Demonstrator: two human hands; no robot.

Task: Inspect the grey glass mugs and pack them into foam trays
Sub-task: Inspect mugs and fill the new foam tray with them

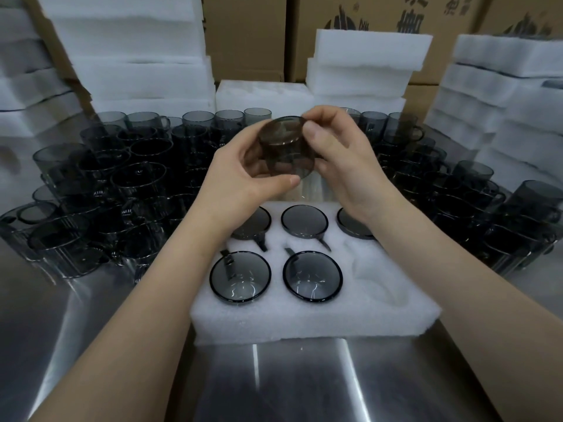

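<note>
A grey glass mug (285, 144) is held tilted in the air above the foam tray (320, 318), its base turned toward me. My left hand (243, 175) grips it from the left and below, thumb on the lower rim. My right hand (341, 153) pinches its upper right edge with thumb and fingers. The white foam tray lies on the steel table just below the hands. Several mugs sit in its round pockets, two in the front row (240, 277) (313, 275). The front right pocket (374, 269) holds nothing.
Crowds of loose grey mugs stand on the table to the left (115, 184) and right (475, 202) of the tray. Stacks of white foam trays (137, 56) (365, 65) (502, 95) and cardboard boxes (246, 35) rise behind. Bare steel table (289, 379) lies in front.
</note>
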